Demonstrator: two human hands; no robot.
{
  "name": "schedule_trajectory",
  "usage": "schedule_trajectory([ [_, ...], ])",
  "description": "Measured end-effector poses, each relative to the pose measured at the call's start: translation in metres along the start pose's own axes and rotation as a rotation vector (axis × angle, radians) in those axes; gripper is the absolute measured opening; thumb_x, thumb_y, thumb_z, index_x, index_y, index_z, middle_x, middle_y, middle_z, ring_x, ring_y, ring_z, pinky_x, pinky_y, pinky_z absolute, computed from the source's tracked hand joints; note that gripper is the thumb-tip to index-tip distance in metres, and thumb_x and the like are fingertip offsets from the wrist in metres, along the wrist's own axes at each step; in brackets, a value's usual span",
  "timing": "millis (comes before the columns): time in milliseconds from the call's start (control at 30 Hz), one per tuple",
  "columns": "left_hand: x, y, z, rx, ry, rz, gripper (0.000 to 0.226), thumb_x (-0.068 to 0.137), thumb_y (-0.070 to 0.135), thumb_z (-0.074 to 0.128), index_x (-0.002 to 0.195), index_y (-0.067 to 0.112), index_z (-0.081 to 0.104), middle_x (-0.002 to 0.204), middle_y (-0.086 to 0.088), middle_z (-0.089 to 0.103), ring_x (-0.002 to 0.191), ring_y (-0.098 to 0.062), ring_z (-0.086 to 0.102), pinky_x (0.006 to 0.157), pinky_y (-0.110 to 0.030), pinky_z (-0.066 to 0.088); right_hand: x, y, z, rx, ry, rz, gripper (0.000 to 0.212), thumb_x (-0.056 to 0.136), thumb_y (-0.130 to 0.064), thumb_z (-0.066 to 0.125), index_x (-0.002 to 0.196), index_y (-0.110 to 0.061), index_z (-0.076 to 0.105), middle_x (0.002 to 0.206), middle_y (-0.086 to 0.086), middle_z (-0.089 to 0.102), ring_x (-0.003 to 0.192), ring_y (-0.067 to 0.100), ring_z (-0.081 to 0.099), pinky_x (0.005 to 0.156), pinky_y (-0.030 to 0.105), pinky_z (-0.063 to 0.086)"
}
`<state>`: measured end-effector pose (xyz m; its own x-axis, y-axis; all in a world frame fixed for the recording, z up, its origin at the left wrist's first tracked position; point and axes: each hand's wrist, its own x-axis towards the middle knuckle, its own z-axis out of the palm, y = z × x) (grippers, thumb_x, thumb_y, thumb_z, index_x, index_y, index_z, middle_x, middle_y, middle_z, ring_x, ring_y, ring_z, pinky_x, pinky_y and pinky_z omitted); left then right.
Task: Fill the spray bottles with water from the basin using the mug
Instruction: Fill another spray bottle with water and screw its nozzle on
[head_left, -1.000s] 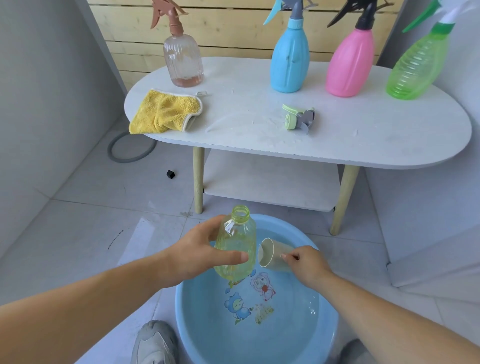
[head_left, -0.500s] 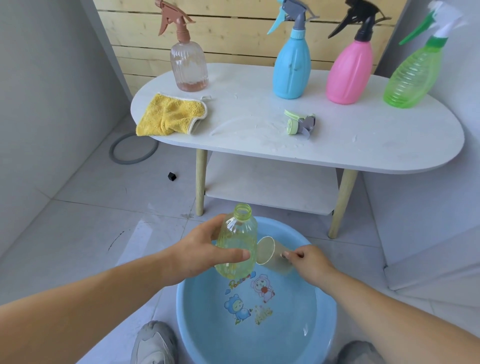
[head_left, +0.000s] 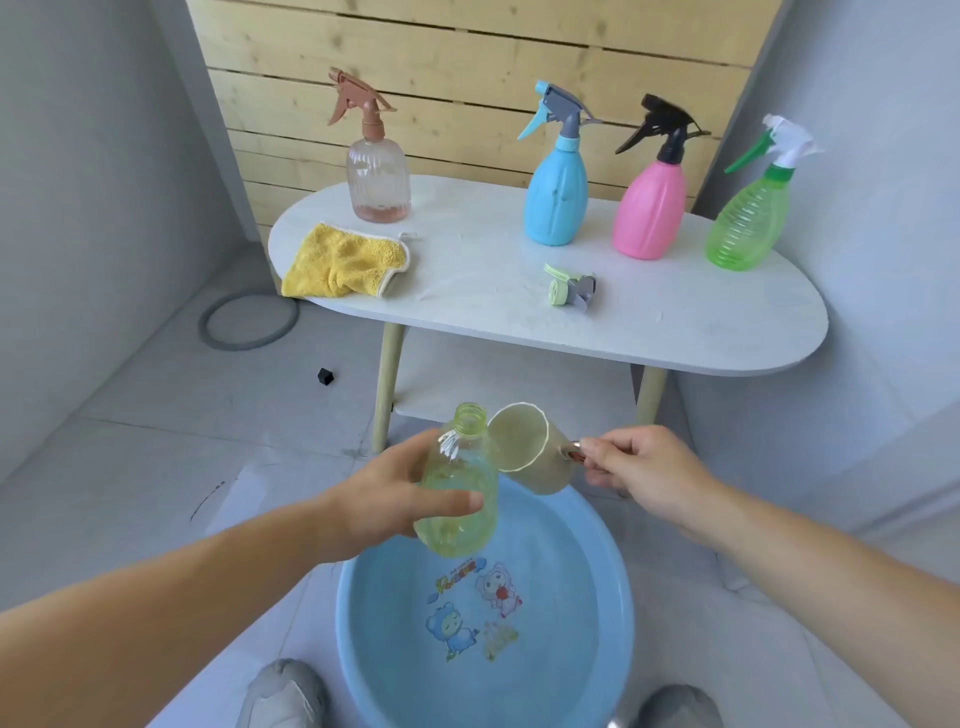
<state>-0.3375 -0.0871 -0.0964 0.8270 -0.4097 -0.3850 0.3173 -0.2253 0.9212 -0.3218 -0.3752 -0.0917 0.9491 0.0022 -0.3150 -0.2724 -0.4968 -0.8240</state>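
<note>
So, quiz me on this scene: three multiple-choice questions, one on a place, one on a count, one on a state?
1. Where does the loose spray head lie? A in the basin; B on the table; C on the floor.
2. How many spray bottles stand on the table? A two; B six; C four.
3. The bottle in the left hand is: A open-topped; B capped; C lying flat.
B, it rests on the white tabletop; C, clear, blue, pink, green; A, its neck is bare.

Bright, even daylight; soft shadow under the table (head_left: 675, 332). Wide-angle bowing at frame edges, forearms stretched at lower corners. Slight overall softness, no strong glare.
</note>
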Motion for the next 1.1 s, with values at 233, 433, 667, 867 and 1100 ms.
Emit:
schedule_trajectory([
  [233,-0.004,0.004,0.010,0.014,0.043,0.034,0.061,0.070,0.034,0.087,0.127,0.040,0.064,0.120,0.006,0.073,0.106,-0.008,0.072,0.077,-0.026,0.060,-0.035,-0.049,-0.033,0.022,0.119,-0.208,0.021,0.095,-0.032,0.063,0.087,-0.020,0.078,0.084,-0.001,0.078,0.088,0.011,0.075,0.098,0.038,0.053],
  [433,-0.002,0.004,0.014,0.023,0.074,0.027,0.065,0.067,0.036,0.088,0.127,0.039,0.064,0.117,0.006,0.073,0.105,-0.008,0.073,0.077,-0.026,0.060,-0.053,-0.072,-0.043,0.045,0.183,-0.355,0.015,0.093,-0.029,0.064,0.090,-0.025,0.078,0.091,-0.009,0.078,0.091,0.009,0.074,0.095,0.037,0.054],
  [667,0.002,0.004,0.017,0.022,0.088,0.015,0.063,0.067,0.036,0.088,0.126,0.040,0.064,0.116,0.005,0.073,0.105,-0.013,0.073,0.088,-0.037,0.064,-0.061,-0.079,-0.044,0.027,0.184,-0.456,0.013,0.092,-0.020,0.065,0.091,-0.025,0.078,0.104,-0.025,0.073,0.097,-0.003,0.069,0.087,0.012,0.050],
  [867,0.005,0.005,0.018,0.028,0.085,0.023,0.063,0.068,0.037,0.088,0.126,0.040,0.063,0.119,0.004,0.072,0.107,-0.014,0.073,0.089,-0.039,0.064,-0.061,-0.077,-0.040,0.013,0.188,-0.476,0.013,0.090,-0.021,0.067,0.087,-0.025,0.079,0.107,-0.026,0.072,0.099,-0.010,0.066,0.085,0.005,0.047],
  [1100,0.006,0.004,0.017,0.022,0.076,0.029,0.062,0.069,0.035,0.088,0.126,0.040,0.064,0.117,0.004,0.073,0.106,-0.012,0.073,0.088,-0.036,0.064,-0.062,-0.077,-0.039,-0.015,0.187,-0.506,0.015,0.089,-0.022,0.067,0.081,-0.033,0.075,0.110,-0.024,0.072,0.098,-0.004,0.068,0.088,0.012,0.050],
])
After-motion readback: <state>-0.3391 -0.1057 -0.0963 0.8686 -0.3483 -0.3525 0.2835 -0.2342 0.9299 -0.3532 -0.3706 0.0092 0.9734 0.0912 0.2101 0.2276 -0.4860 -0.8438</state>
